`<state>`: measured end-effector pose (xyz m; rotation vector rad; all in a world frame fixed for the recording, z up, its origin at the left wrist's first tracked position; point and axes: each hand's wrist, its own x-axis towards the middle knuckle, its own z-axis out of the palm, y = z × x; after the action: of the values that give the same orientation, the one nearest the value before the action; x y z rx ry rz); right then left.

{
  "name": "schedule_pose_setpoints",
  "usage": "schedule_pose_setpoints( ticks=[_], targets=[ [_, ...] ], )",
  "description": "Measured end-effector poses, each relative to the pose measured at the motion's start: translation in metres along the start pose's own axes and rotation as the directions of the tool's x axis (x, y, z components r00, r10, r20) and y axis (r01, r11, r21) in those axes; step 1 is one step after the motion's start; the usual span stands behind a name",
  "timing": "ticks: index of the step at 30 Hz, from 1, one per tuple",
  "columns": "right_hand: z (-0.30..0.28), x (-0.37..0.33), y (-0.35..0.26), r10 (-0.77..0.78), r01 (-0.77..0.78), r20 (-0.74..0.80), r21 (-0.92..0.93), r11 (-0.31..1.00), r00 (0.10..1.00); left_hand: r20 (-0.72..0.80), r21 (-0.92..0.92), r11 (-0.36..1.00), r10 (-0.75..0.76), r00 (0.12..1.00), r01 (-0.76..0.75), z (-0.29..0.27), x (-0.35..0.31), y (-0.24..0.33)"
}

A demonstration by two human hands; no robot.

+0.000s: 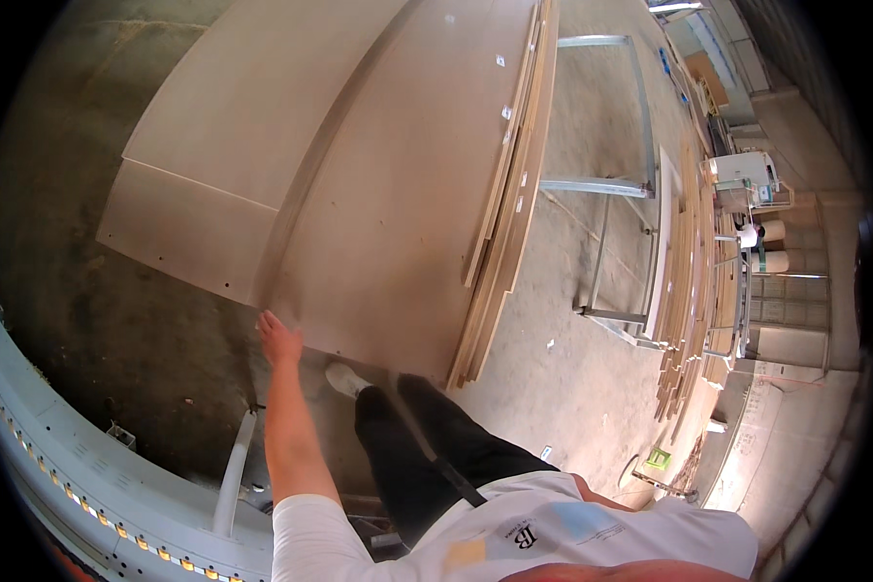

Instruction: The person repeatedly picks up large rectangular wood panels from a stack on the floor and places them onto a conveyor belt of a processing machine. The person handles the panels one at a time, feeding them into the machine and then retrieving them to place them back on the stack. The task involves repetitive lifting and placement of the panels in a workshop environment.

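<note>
My left hand [279, 341] reaches forward to the near edge of a large brown panel [388, 209], beside a darker lengthwise band. Its fingers look stretched out, with the tips at or just over the edge; I cannot tell whether they press on it. Left of the band, a second flat board section [194, 209] has a seam across it and small dark holes near its near edge. Long narrow boards [502, 262] lie stacked along the right side, with small white labels. My right hand is out of view; only part of that arm shows beside my body.
A white machine [165, 514] with a row of yellow parts curves along the lower left. To the right stands a metal frame [640, 116], and long stacked planks [684, 281] lie beyond it. A green object [659, 458] sits at lower right. My feet are close to the panel's near edge.
</note>
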<state>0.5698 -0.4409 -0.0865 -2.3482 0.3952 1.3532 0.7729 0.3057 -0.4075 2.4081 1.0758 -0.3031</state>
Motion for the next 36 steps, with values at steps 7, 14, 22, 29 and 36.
schedule_pose_setpoints(
  ticks=[7, 14, 22, 29, 36],
  targets=[
    [0.024, -0.017, -0.037, 0.419, -0.352, 0.099, 0.730, 0.586, 0.903, -0.018, 0.009, 1.000, 0.006, 1.000, -0.006, 0.001, 0.030, -0.009],
    [0.023, -0.012, -0.048, 0.352, -0.308, 0.135, 0.810, 0.499, 0.926, 0.289, -0.185, 0.972, -0.086, 0.953, 0.143, 0.004, 0.068, -0.026],
    [-0.006, 0.025, -0.123, 0.081, -0.085, -0.159, -0.019, 0.996, 0.984, 0.370, -0.486, 0.856, 0.018, 0.929, 0.177, 0.010, 0.056, -0.053],
    [-0.037, 0.157, -0.293, -0.272, 0.292, -0.174, 0.104, 0.951, 0.947, 0.593, -0.652, 0.569, -0.030, 0.805, 0.502, -0.105, -0.040, -0.020],
    [-0.060, 0.208, -0.467, -0.299, 0.155, 0.065, 0.739, 0.656, 0.952, 0.535, -0.810, 0.229, -0.088, 0.840, 0.540, -0.238, -0.192, 0.007]
  ],
)
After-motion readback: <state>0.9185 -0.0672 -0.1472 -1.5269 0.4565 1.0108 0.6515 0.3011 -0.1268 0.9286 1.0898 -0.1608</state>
